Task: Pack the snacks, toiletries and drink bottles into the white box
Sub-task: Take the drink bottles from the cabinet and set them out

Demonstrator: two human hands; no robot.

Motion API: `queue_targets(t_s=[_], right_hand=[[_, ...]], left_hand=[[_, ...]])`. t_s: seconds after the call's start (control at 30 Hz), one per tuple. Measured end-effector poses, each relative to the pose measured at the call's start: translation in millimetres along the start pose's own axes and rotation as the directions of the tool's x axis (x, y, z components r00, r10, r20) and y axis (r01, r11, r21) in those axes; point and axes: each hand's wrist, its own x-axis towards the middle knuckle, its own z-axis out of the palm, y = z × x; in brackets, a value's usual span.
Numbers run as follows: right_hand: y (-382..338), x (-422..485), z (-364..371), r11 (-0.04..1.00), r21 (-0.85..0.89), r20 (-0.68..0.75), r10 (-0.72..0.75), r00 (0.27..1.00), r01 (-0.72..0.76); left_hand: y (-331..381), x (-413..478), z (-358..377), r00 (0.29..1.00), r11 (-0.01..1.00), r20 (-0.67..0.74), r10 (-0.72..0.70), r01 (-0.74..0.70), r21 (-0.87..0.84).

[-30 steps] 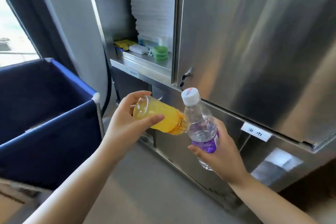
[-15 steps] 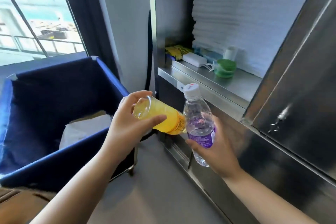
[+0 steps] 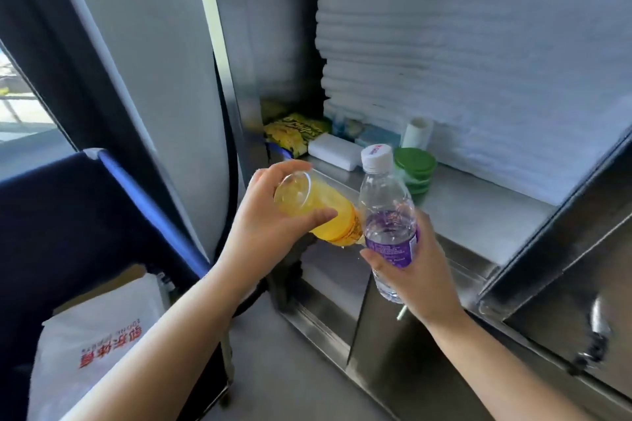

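Holding two drink bottles before a steel shelf

Gripping one yellow juice bottle (image 3: 328, 212) with the left hand (image 3: 270, 229), curled round its base end, tipped onto its side. Clasping one purple-labelled water bottle (image 3: 386, 208) upright with the right hand (image 3: 420, 270), at 3 o'clock of the juice and touching it. Lying on the shelf (image 3: 478, 205) at 12 o'clock: one yellow snack packet (image 3: 294, 133), one white block (image 3: 333, 150), one white tube (image 3: 417, 133), one stack of green discs (image 3: 415, 167), number unclear. Standing at 8 o'clock: one blue bin (image 3: 85, 215).
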Motion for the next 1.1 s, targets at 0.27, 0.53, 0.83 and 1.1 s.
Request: queue_targets(t_s=[0.27,0.53,0.83,1.1], right_hand=[[28,73,-26,0.993,-0.111,-0.244,-0.052,0.968,0.025],[59,97,-34,0.989,-0.108,-0.504,0.029,0.863,-0.097],[81,104,-28,0.985,-0.113,-0.698,0.016,0.716,-0.132],[89,110,-21,0.981,-0.159,-0.756,-0.049,0.653,-0.111]], left_hand=[[11,106,50,0.97,0.977,0.166,0.176,-0.193,0.091],[-2,179,77,0.854,0.902,0.412,0.317,-0.406,0.149],[-21,223,94,0.713,0.79,0.601,0.361,-0.576,0.208],[-33,239,109,0.664,0.751,0.62,0.417,-0.636,0.176]])
